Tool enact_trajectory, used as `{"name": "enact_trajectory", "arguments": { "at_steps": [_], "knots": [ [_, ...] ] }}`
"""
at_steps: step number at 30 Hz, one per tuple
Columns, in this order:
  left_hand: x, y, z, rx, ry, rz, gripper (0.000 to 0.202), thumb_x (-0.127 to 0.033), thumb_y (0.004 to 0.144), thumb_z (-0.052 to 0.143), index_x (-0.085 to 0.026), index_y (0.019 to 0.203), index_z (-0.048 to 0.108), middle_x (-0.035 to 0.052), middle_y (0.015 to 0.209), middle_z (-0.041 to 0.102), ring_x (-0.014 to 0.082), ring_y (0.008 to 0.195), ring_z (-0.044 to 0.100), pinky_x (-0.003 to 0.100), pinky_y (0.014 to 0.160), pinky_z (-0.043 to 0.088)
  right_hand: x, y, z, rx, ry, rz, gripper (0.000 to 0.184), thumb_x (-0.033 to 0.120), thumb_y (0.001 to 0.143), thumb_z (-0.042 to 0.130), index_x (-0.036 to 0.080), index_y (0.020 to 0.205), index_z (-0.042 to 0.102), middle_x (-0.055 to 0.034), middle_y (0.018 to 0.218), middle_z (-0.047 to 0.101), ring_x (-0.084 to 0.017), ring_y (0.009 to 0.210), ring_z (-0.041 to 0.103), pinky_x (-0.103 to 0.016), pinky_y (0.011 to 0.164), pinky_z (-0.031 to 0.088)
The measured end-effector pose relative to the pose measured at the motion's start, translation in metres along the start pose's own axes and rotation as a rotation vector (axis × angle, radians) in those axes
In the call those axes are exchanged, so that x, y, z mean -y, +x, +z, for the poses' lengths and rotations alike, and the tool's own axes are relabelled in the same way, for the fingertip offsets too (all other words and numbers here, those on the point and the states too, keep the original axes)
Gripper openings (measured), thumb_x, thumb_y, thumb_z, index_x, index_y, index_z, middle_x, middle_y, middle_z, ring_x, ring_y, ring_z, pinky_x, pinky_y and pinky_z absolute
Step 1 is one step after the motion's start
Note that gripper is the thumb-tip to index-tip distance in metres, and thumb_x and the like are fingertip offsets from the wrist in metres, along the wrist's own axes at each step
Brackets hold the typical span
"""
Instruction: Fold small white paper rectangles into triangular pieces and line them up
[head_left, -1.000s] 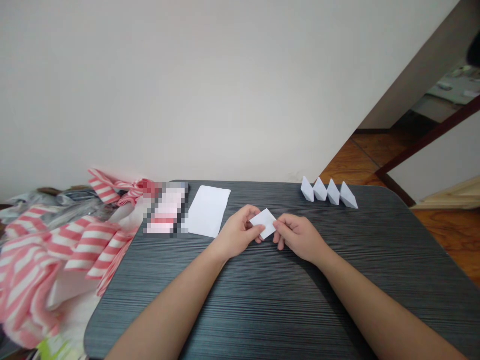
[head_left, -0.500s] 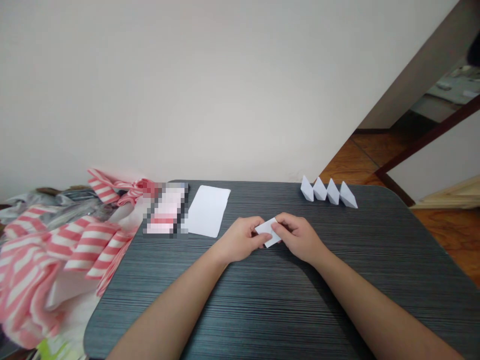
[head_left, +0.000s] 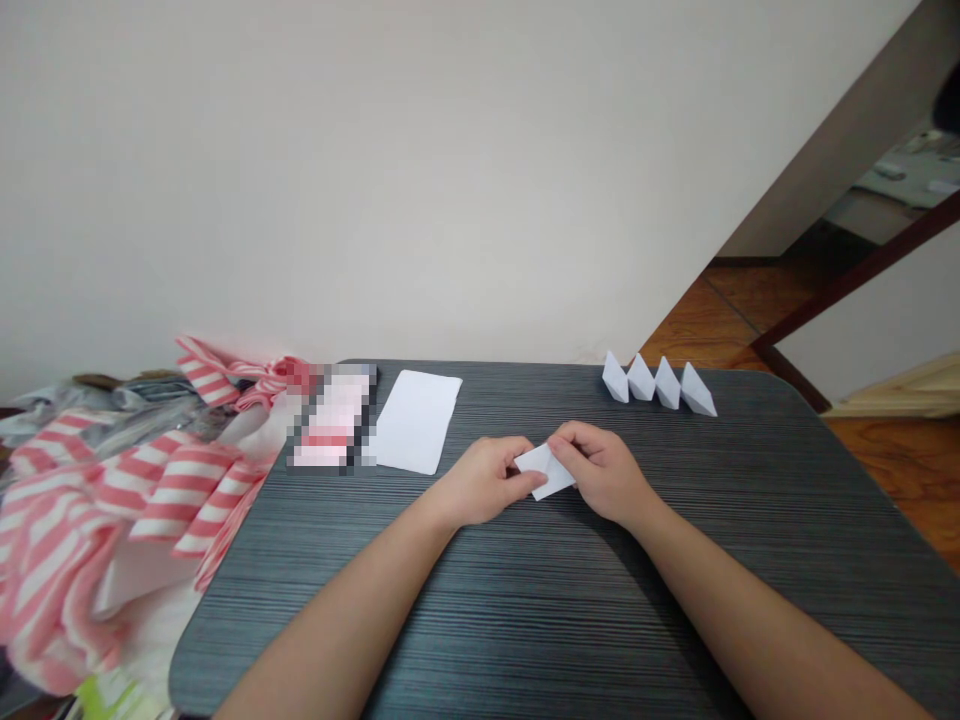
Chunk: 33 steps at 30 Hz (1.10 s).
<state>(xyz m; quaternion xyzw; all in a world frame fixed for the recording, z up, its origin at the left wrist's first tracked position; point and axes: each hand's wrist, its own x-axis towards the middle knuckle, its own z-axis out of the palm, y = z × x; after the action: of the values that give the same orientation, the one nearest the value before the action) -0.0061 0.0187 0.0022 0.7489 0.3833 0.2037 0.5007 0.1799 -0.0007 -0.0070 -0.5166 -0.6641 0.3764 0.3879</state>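
Note:
Between my two hands is a small folded piece of white paper [head_left: 553, 478], held just over the dark table. My left hand [head_left: 491, 480] pinches its left side, thumb lying on top and fingers beneath. At the paper's upper right, my right hand [head_left: 600, 470] grips it with the thumb pressed on the upper face. The fingers under the paper are mostly hidden. Several folded white paper boats [head_left: 640, 378] stand in a row at the far right of the table. A stack of white paper sheets [head_left: 418, 422] lies to the left of my hands.
A blurred-out phone-like object [head_left: 332, 415] lies at the table's [head_left: 480, 620] left edge, beside the sheets. Red-and-white striped cloth [head_left: 176, 490] is heaped off the left side. A pale wall [head_left: 450, 180] rises directly behind the table.
The folded paper now shows a wider face, its right part spread out under my right thumb. Both hands have shifted very slightly to the right. The boats and sheets have stayed put.

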Motion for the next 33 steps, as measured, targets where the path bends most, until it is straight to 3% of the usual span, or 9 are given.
{"name": "enact_trajectory", "arguments": {
  "at_steps": [12,18,23,28,33],
  "knots": [
    [0.004,0.0,0.001,-0.005,-0.094,-0.02,0.014,-0.028,0.079,0.056,-0.015,0.08,0.059,0.0005,0.067,0.061,0.0115,0.059,0.055,0.02,0.051,0.037,0.0,0.002,0.0,0.032,-0.138,-0.055,0.028,0.029,0.089,0.045,0.018,0.066,0.056,0.0003,0.061,0.054,-0.013,0.057,0.05,-0.025,0.055,0.037],
    [0.006,0.002,0.002,-0.027,-0.196,-0.072,0.016,-0.03,0.078,0.059,-0.014,0.082,0.058,0.0016,0.067,0.062,0.0119,0.059,0.057,0.021,0.053,0.042,0.0,0.001,-0.002,0.043,-0.079,-0.026,0.035,0.033,0.091,0.041,0.018,0.063,0.055,0.0007,0.055,0.053,-0.012,0.052,0.048,-0.024,0.051,0.036],
    [0.012,0.004,0.002,-0.062,-0.352,-0.104,0.021,-0.033,0.08,0.059,-0.015,0.09,0.055,0.0013,0.065,0.061,0.0112,0.056,0.058,0.022,0.054,0.047,-0.002,-0.002,-0.003,0.09,-0.102,-0.012,0.034,0.032,0.091,0.043,0.018,0.064,0.057,0.0003,0.054,0.059,-0.013,0.052,0.055,-0.025,0.056,0.041],
    [0.013,0.004,0.003,-0.062,-0.356,-0.084,0.023,-0.034,0.08,0.06,-0.014,0.091,0.056,0.0023,0.069,0.062,0.0111,0.058,0.058,0.023,0.055,0.048,-0.005,-0.001,-0.002,0.101,-0.099,0.04,0.033,0.033,0.091,0.043,0.018,0.065,0.057,0.0008,0.053,0.058,-0.012,0.046,0.054,-0.024,0.051,0.041],
    [0.01,0.003,0.0,-0.034,-0.355,-0.033,0.032,-0.042,0.088,0.046,-0.013,0.081,0.058,0.0038,0.066,0.062,0.0107,0.056,0.057,0.023,0.055,0.047,-0.004,-0.002,-0.002,0.115,-0.088,0.036,0.035,0.034,0.092,0.043,0.018,0.063,0.055,0.0018,0.05,0.056,-0.011,0.045,0.053,-0.023,0.05,0.04]
  ]
}}
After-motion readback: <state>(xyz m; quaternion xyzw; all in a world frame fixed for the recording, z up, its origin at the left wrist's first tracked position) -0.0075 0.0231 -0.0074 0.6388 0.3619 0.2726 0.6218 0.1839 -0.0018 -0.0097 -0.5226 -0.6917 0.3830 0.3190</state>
